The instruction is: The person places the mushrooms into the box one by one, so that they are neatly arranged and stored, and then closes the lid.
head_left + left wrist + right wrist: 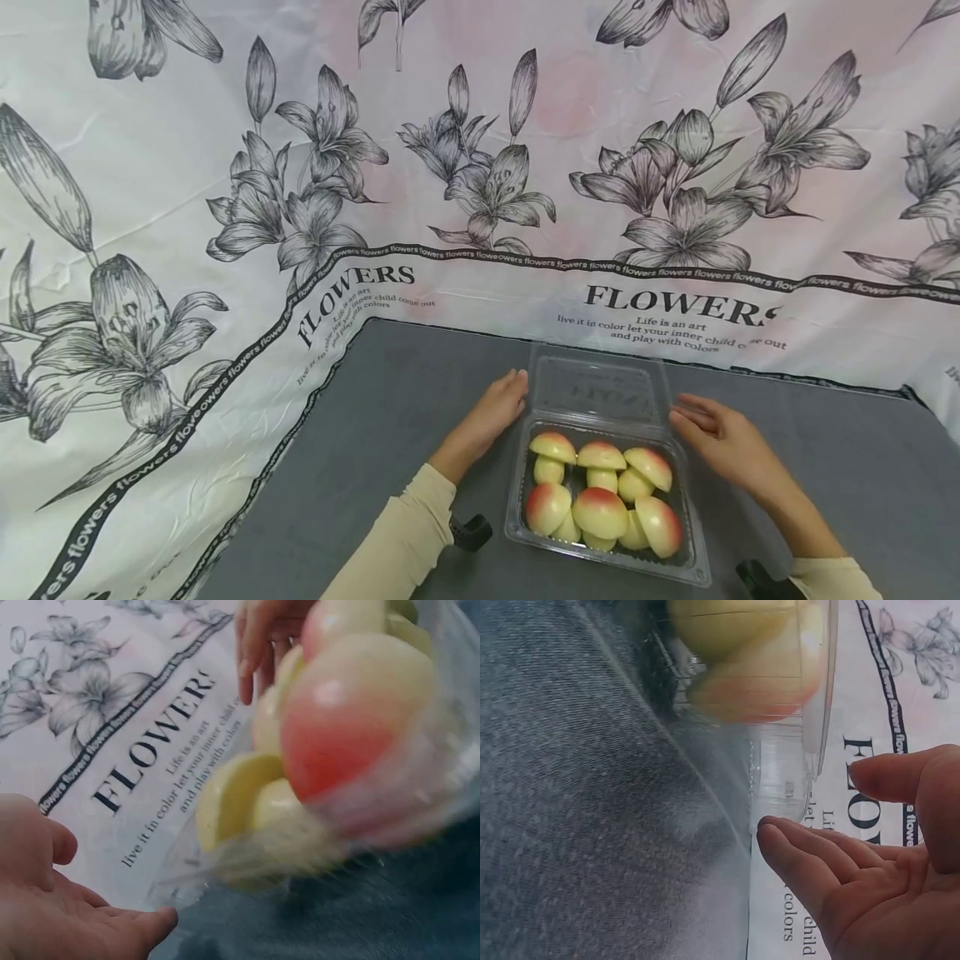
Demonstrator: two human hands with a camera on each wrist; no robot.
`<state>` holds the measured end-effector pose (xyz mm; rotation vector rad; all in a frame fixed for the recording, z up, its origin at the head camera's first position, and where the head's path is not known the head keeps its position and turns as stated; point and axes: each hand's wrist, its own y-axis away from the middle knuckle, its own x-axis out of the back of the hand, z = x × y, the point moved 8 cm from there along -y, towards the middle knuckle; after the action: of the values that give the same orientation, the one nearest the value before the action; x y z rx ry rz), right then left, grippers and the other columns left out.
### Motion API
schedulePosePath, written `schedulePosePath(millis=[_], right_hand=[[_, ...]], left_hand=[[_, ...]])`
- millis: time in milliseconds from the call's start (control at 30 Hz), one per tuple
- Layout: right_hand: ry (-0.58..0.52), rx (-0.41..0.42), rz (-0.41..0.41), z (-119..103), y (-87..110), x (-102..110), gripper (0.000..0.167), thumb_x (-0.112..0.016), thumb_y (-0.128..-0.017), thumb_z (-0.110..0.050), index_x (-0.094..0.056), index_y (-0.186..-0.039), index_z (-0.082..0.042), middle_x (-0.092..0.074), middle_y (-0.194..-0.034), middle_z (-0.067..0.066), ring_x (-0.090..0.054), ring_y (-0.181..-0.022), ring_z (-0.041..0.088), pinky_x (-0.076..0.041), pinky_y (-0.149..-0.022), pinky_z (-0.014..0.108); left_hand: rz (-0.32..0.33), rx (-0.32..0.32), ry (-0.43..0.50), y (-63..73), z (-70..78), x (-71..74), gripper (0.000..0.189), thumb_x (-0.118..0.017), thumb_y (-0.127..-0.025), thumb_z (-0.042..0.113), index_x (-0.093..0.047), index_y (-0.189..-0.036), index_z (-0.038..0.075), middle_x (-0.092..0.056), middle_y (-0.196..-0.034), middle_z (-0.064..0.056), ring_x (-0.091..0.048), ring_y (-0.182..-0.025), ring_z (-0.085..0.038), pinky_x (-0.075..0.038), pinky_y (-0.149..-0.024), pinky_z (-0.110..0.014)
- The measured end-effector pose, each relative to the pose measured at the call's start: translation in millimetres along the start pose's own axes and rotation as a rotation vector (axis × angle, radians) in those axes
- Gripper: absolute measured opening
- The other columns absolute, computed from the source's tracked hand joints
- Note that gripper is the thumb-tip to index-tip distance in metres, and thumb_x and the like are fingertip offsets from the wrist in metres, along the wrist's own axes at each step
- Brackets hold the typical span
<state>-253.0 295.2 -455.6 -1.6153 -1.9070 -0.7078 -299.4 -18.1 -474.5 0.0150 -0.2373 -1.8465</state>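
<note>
A clear plastic clamshell box (611,560) holds several mushroom-shaped pieces (602,512), pale yellow with red-tinged caps, lying in two rows. Its transparent lid (596,385) is swung back, away from the person. Beside the lid's left edge is my left hand (491,414), fingers extended, holding nothing. My right hand (722,439) is at the lid's right side near the hinge, fingers loosely bent with nothing in them. In the right wrist view, the fingertips (769,829) of that hand come right up to the clear plastic, thumb apart.
The box sits on a grey cloth-covered table (405,417). A white fabric backdrop (480,300) with printed lilies and the word FLOWERS rises behind the table and along its left side. Black straps (471,533) are worn at the wrists.
</note>
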Motion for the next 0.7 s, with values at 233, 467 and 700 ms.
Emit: schedulePosePath(millis=[233,467,700], right_hand=[[-0.073,0.002,0.044,-8.6,2.3,9.2,0.071,-0.054,-0.111,-0.044,-0.034,-0.163,-0.001,-0.058,-0.146,0.03,-0.067,-0.121,0.047,-0.059,-0.094,0.058],[-0.091,0.046,0.095,-23.2,9.2,23.4,0.067,-0.053,-0.111,-0.044,-0.036,-0.164,-0.006,-0.062,-0.145,0.022,-0.072,-0.115,0.038,-0.063,-0.087,0.034],[-0.07,0.1,0.171,-37.6,22.5,38.1,0.061,-0.053,-0.112,-0.041,-0.039,-0.164,-0.013,-0.063,-0.146,0.015,-0.069,-0.105,-0.005,-0.062,-0.077,0.028]], left_hand=[[-0.009,-0.057,0.079,3.3,13.9,-1.3,0.074,-0.036,-0.116,0.041,-0.009,-0.167,-0.004,-0.034,-0.166,-0.029,-0.037,-0.154,-0.038,-0.036,-0.124,-0.045],[0.054,-0.193,0.116,6.4,32.9,6.5,0.065,-0.036,-0.117,0.031,-0.015,-0.165,-0.008,-0.04,-0.162,-0.03,-0.039,-0.153,-0.039,-0.034,-0.125,-0.045],[0.066,-0.321,0.043,21.3,57.5,8.6,0.062,-0.033,-0.118,0.032,-0.02,-0.166,-0.004,-0.043,-0.163,-0.025,-0.041,-0.152,-0.037,-0.033,-0.125,-0.047]])
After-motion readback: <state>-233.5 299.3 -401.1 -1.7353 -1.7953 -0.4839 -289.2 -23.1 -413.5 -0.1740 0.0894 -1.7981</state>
